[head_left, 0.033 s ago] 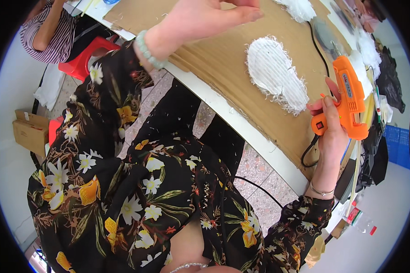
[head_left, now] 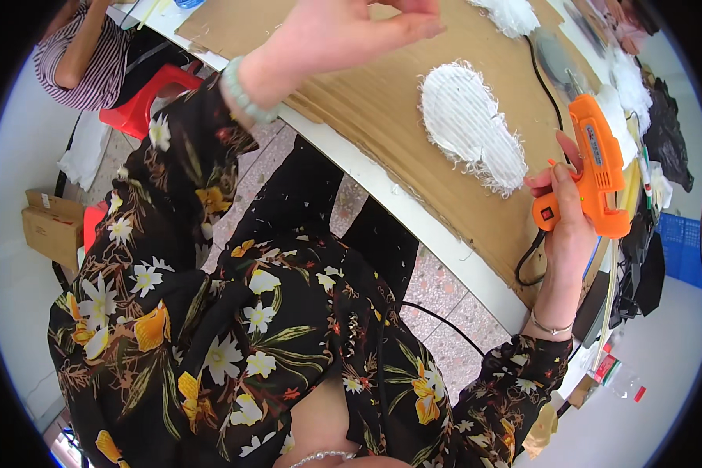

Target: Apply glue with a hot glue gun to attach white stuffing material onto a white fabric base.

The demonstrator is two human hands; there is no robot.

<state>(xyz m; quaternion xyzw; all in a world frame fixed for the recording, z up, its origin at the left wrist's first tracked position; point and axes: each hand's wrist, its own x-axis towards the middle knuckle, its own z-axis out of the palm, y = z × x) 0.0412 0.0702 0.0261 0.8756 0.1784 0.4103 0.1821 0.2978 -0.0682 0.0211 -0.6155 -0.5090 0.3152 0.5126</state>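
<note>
Our right fingers [head_left: 567,191] wrap the orange glue gun [head_left: 597,152], nozzle [head_left: 575,84] away from us, probably for safety; our left fingers [head_left: 405,31] curve narrowly, any hold unclear. The frayed white pad [head_left: 472,129] lies between, on cardboard [head_left: 382,109] likely protecting the surface [head_left: 480,274].

Orange glue gun [head_left: 607,168], bottle label [head_left: 605,368]: marked, too small to read.
</note>
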